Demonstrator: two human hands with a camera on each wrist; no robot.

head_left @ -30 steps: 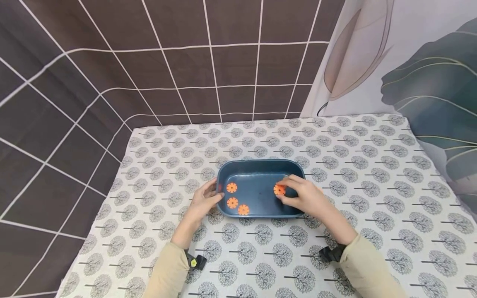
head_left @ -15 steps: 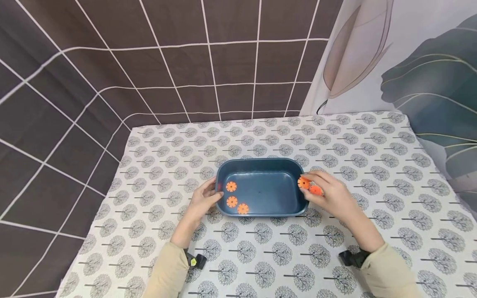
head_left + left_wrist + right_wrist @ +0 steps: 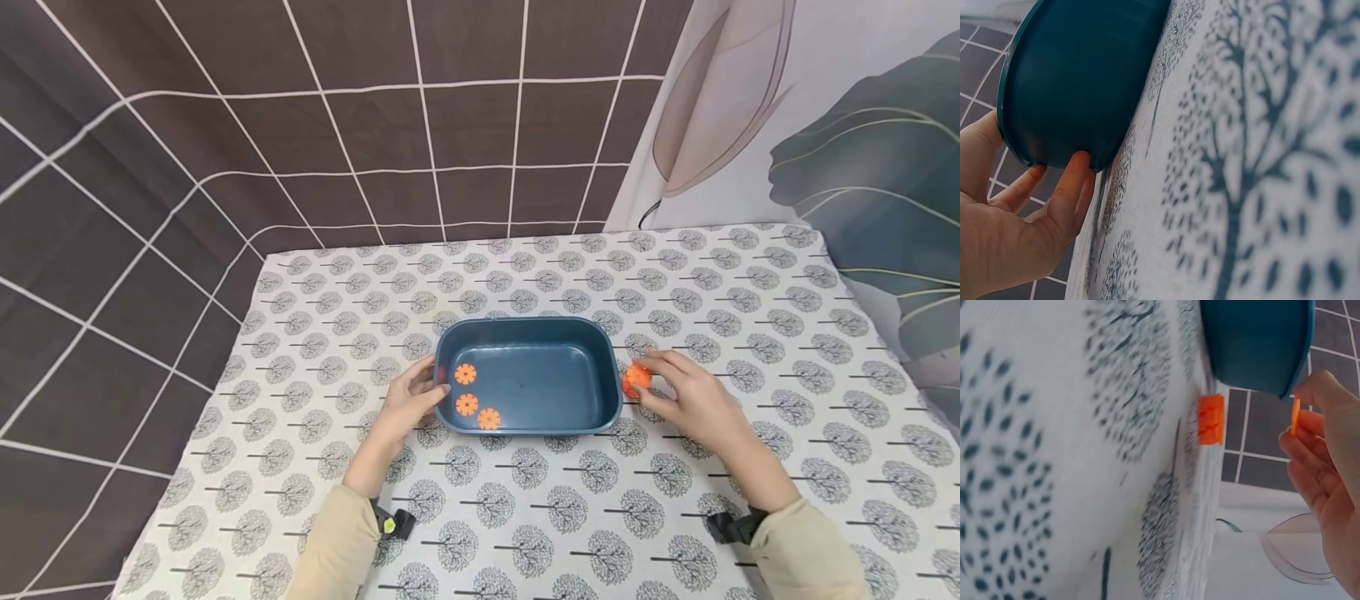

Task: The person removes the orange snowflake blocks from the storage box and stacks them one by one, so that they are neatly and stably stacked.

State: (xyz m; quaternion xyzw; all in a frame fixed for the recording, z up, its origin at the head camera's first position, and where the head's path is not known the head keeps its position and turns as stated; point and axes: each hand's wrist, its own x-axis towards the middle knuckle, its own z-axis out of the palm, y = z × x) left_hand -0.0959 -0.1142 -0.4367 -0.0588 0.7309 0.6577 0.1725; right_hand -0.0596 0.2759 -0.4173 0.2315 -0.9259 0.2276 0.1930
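Observation:
A dark blue plastic basin (image 3: 525, 417) sits on the cloth. My left hand (image 3: 405, 406) grips its left end, thumb over the rim; in the left wrist view the fingers (image 3: 1069, 187) touch its outside wall. Three orange notched discs (image 3: 466, 374) lie flat at the left of the basin floor. Just outside its right end, my right hand (image 3: 693, 400) pinches another orange disc (image 3: 1295, 417) between thumb and fingers. That disc is held above and apart from a short stack of orange discs (image 3: 1211, 420) on the cloth, largely covered by it in the head view.
A white tablecloth (image 3: 517, 517) with grey tree prints covers the table. Behind it hangs a dark curtain (image 3: 480, 133) with white grid lines. A pale leaf-patterned drape (image 3: 735, 125) hangs at the right. Both wrists wear black bands.
My right hand has taken one disc from the basin's right side, lifted it over the rim and moved it right to above the stack. The left hand keeps its hold on the basin.

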